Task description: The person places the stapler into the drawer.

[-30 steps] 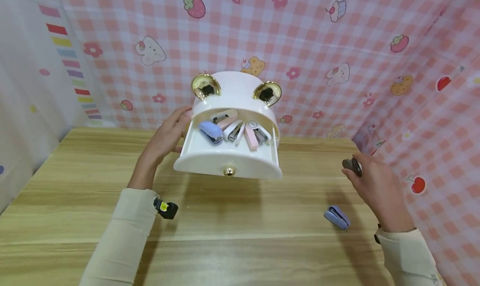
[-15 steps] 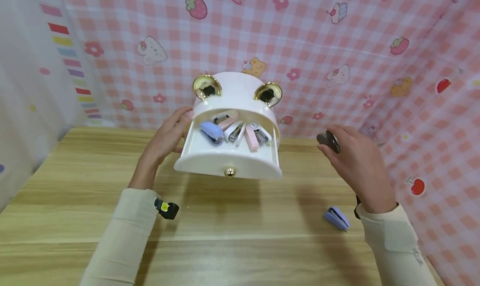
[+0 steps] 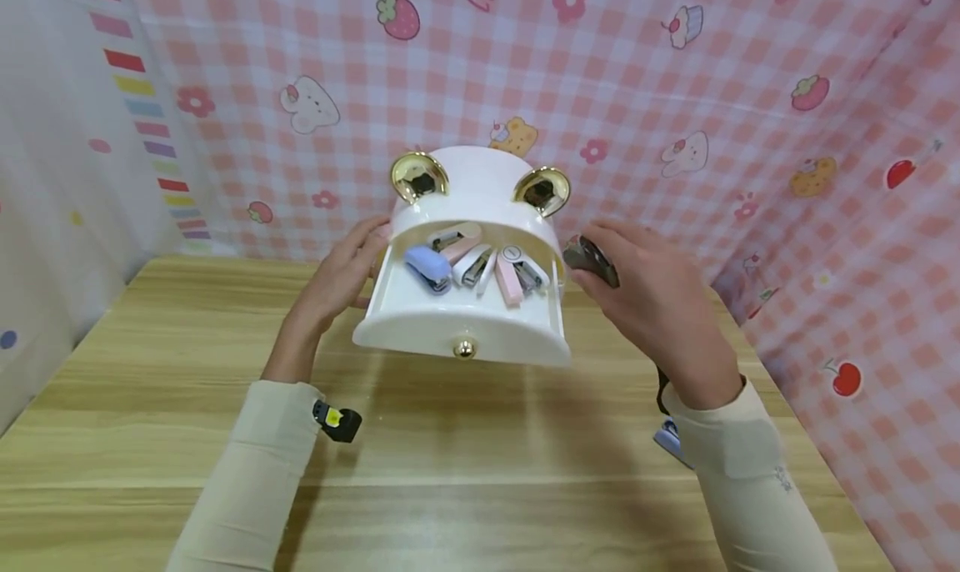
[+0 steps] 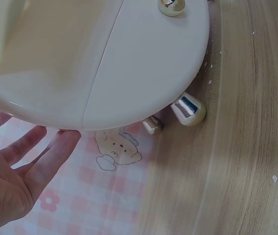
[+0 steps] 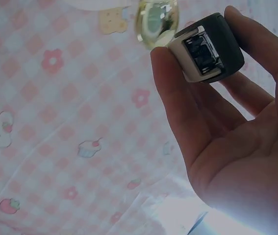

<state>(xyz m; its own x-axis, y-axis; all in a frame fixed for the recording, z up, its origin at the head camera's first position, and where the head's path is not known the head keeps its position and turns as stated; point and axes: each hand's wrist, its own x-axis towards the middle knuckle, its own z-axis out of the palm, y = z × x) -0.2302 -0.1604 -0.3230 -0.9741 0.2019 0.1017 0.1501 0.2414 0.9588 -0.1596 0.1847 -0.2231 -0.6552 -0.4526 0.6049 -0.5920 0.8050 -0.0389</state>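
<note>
My left hand [image 3: 335, 276] rests its extended fingertips against the side of a white storage box [image 3: 480, 176] with gold-rimmed eyes. The left wrist view shows those fingers [image 4: 48, 159] along the box's curved edge. The box's drawer [image 3: 420, 330] is pulled out, with several mini staplers inside: a blue stapler [image 3: 427, 265], a white stapler [image 3: 472, 267] and pink-and-white ones. My right hand [image 3: 656, 309] pinches a dark mini stapler [image 5: 210, 49] between thumb and fingers, in the air by the box's right side. Its metal mechanism faces the right wrist camera.
Another blue stapler [image 3: 670, 441] lies on the wooden table [image 3: 450, 489], partly hidden by the right sleeve. A pink checked cloth [image 3: 450, 80] hangs behind the box and along the right side. Silver feet [image 4: 189, 110] hold the box above the table.
My right hand has carried the dark stapler leftward and up from the table's right side to beside the box. The left hand and the open drawer have stayed put.
</note>
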